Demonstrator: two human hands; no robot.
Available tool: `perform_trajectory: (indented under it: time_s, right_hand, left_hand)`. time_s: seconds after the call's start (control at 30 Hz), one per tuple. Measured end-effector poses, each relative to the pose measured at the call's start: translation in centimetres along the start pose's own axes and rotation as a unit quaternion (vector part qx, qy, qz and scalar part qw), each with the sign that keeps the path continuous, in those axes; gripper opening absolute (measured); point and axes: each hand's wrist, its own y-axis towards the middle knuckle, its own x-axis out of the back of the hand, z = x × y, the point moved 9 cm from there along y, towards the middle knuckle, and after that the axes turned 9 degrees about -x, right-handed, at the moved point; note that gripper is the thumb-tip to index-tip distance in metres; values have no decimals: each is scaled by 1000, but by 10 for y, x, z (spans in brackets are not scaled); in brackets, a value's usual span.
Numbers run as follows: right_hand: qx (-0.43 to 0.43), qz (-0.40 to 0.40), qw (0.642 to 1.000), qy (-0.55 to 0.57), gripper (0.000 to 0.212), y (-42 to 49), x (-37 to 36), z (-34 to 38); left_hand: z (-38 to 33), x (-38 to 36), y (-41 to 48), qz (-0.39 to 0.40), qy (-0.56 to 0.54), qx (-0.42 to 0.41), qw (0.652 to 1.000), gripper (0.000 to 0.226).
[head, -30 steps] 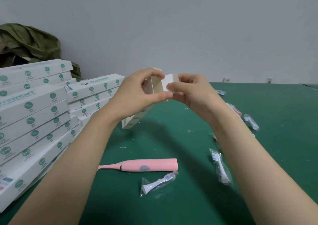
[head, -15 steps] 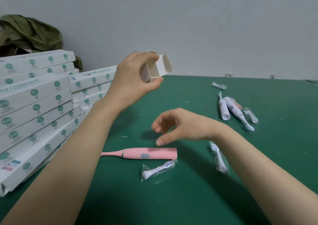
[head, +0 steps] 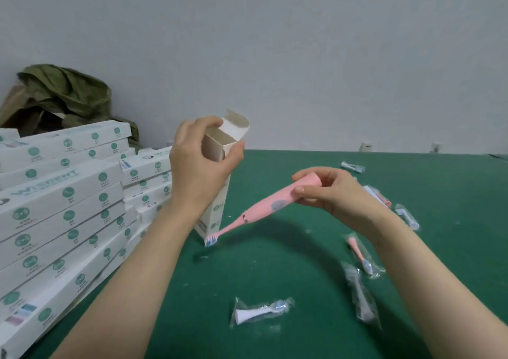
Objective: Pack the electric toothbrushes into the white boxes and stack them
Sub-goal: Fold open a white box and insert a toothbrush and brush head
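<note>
Fingers of the left hand (head: pixel 202 166) wrap an upright white box (head: pixel 220 166), flap open; just beside it, the right hand (head: pixel 327 191) pinches a pink toothbrush (head: pixel 264 210), bristles tilted down toward the box's base above the surface (head: pixel 302 248).

stacked boxes (head: pixel 63 207) wall the left; bagged brush heads (head: pixel 261 310) litter the right.

Table (head: pixel 302 251): green covering, small pale specks scattered across it. Left side: white boxes (head: pixel 63 215) with round green marks, lying flat in several adjoining stacks, many layers high. Front centre: one white brush head (head: pixel 259 310) in a clear bag. Right front: bagged pink brush head (head: pixel 360 254), with a bagged pale brush head (head: pixel 360 295) just beside it. Right rear: far brush head (head: pixel 352 167) and side brush head (head: pixel 406 215), both bagged, well apart.
</note>
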Motion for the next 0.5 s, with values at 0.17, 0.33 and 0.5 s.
perform_trajectory:
  time_s: [0.17, 0.33, 0.5]
  right_hand:
    - [175, -123, 941, 261, 31, -16, 39, 67]
    - [265, -243, 906, 225, 27, -38, 41, 98]
    - [279, -301, 905, 113, 37, -42, 33, 97]
  left_hand:
    - [17, -7, 2, 28, 44, 51, 997, 39]
    - [10, -23, -2, 87, 58, 10, 994, 41]
    - [7, -33, -6, 117, 67, 11, 991, 49]
